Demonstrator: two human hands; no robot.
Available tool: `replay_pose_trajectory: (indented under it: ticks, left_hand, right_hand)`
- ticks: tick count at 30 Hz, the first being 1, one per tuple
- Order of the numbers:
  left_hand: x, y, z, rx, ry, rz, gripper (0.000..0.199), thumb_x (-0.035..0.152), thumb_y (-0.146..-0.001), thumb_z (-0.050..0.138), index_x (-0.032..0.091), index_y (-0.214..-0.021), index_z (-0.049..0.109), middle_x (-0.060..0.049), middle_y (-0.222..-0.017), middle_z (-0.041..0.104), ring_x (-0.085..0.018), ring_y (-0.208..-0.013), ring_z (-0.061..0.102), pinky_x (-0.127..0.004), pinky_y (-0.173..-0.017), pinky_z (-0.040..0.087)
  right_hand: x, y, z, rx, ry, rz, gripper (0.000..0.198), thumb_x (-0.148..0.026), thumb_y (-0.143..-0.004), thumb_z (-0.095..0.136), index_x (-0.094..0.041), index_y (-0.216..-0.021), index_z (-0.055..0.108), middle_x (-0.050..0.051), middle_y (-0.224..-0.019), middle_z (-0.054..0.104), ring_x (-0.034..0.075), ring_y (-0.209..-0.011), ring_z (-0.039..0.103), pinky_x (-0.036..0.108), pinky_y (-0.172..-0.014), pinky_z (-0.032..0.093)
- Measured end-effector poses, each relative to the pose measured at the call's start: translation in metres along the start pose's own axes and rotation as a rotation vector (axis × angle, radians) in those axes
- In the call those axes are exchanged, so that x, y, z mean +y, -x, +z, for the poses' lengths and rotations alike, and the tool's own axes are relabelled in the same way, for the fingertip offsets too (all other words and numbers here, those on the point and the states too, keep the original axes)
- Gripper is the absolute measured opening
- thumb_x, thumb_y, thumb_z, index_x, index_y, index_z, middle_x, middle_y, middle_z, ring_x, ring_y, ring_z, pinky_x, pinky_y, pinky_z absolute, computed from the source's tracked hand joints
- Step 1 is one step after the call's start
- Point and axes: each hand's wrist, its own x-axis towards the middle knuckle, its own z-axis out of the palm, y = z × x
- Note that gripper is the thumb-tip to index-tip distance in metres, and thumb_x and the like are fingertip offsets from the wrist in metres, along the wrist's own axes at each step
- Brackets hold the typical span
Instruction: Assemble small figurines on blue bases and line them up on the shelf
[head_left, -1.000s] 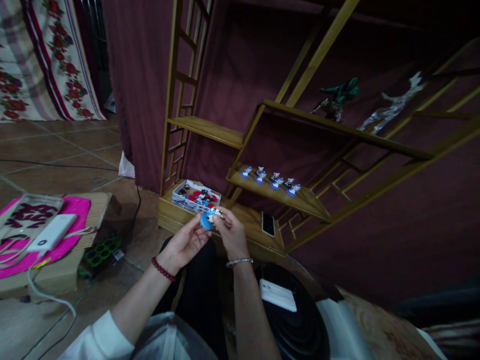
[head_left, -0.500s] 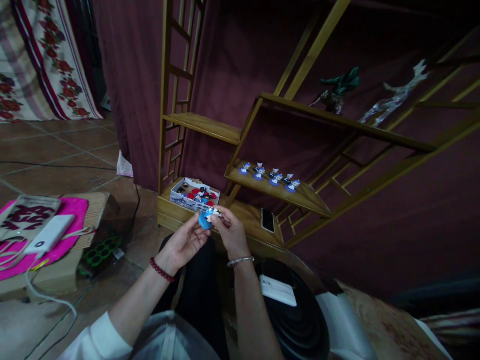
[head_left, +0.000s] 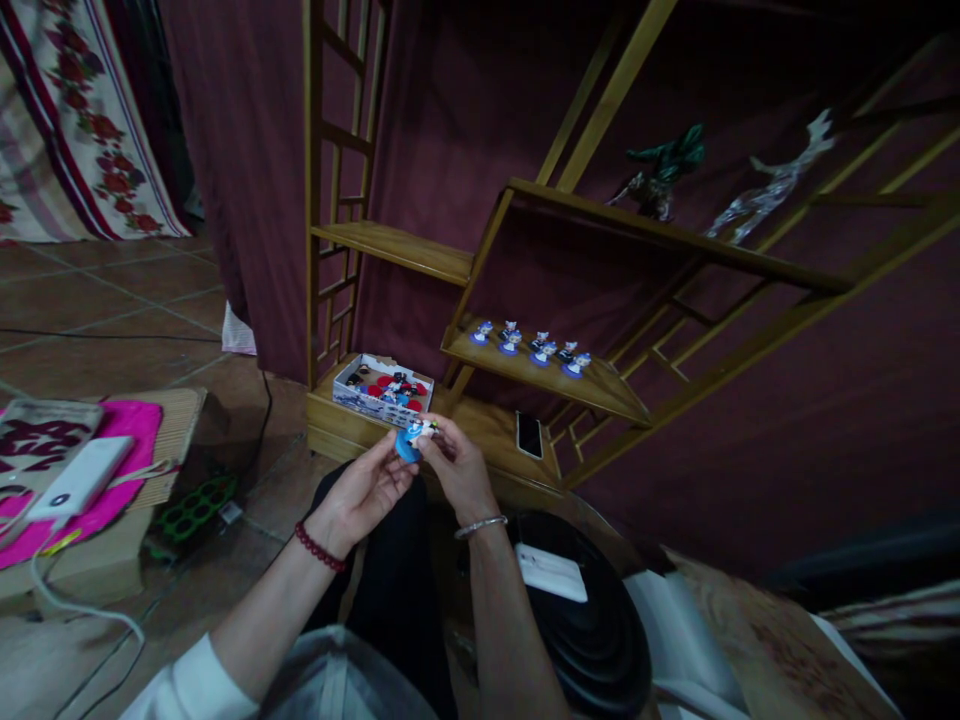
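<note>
Between my two hands is a small figurine [head_left: 418, 432] with a round blue base, held above my lap. My left hand [head_left: 369, 492] grips the blue base at its edge. The fingers of my right hand [head_left: 459, 465] are closed on the figure's upper body, hiding part of it. Just beyond my hands an open box [head_left: 361, 402] holds several loose figure parts and red and blue discs. Several small figurines [head_left: 544, 352] stand in two rows on the wooden shelf [head_left: 600, 395], the front ones on blue-purple bases.
A phone [head_left: 529, 435] lies on the lowest shelf board. Two sculptures [head_left: 664, 170] stand higher up. At right, a white device [head_left: 551, 573] rests on a black round stool [head_left: 600, 640]. On the left, a white power bank [head_left: 84, 482] with a cable lies on pink cloth.
The view has shifted slightly, so the shelf and floor sit a little further left. Both hands still hold the figurine in nearly the same place.
</note>
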Motion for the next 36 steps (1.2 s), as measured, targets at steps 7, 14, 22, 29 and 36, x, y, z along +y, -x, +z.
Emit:
replay_pose_trajectory:
  ticks: [7, 14, 22, 29, 36]
  left_hand:
    - [0.002, 0.002, 0.003, -0.037, 0.015, -0.015, 0.02, 0.022, -0.085, 0.046, 0.009, -0.084, 0.06, -0.007, -0.071, 0.061, -0.01, -0.06, 0.058, -0.018, -0.056, 0.049]
    - [0.001, 0.005, 0.002, -0.073, -0.01, -0.011, 0.019, 0.025, -0.084, 0.049, 0.01, -0.085, 0.061, -0.007, -0.072, 0.062, -0.011, -0.059, 0.058, -0.02, -0.056, 0.049]
    - [0.0, 0.008, 0.004, -0.113, 0.049, 0.001, 0.018, 0.022, -0.084, 0.048, 0.009, -0.084, 0.06, -0.006, -0.073, 0.062, -0.01, -0.059, 0.058, -0.02, -0.058, 0.05]
    - [-0.004, 0.009, 0.007, -0.075, 0.068, -0.02, 0.018, 0.021, -0.085, 0.047, 0.008, -0.086, 0.059, -0.009, -0.081, 0.062, -0.011, -0.064, 0.059, -0.02, -0.059, 0.051]
    - [-0.008, 0.006, 0.007, -0.035, 0.066, -0.029, 0.019, 0.024, -0.084, 0.049, 0.008, -0.089, 0.059, -0.008, -0.08, 0.061, -0.01, -0.061, 0.058, -0.018, -0.054, 0.05]
  right_hand:
    - [-0.001, -0.001, -0.007, -0.063, 0.028, 0.011, 0.038, -0.032, -0.077, 0.055, -0.022, -0.113, 0.056, 0.004, -0.099, 0.065, 0.017, -0.088, 0.061, 0.032, -0.081, 0.049]
    - [-0.007, -0.002, -0.011, -0.144, 0.023, -0.009, 0.039, -0.03, -0.074, 0.059, -0.023, -0.112, 0.056, 0.002, -0.097, 0.065, 0.017, -0.086, 0.061, 0.031, -0.079, 0.05]
    - [-0.01, 0.0, -0.013, -0.129, 0.074, -0.035, 0.035, -0.031, -0.074, 0.06, -0.024, -0.108, 0.058, 0.003, -0.099, 0.065, 0.018, -0.087, 0.061, 0.032, -0.08, 0.049]
    - [-0.014, 0.006, -0.014, -0.087, 0.15, -0.075, 0.032, -0.029, -0.076, 0.058, -0.023, -0.107, 0.057, 0.003, -0.1, 0.064, 0.017, -0.088, 0.061, 0.031, -0.079, 0.049]
    - [-0.018, 0.007, -0.016, -0.122, 0.215, -0.113, 0.028, -0.028, -0.077, 0.055, -0.023, -0.105, 0.058, 0.002, -0.104, 0.063, 0.017, -0.091, 0.059, 0.029, -0.08, 0.049]
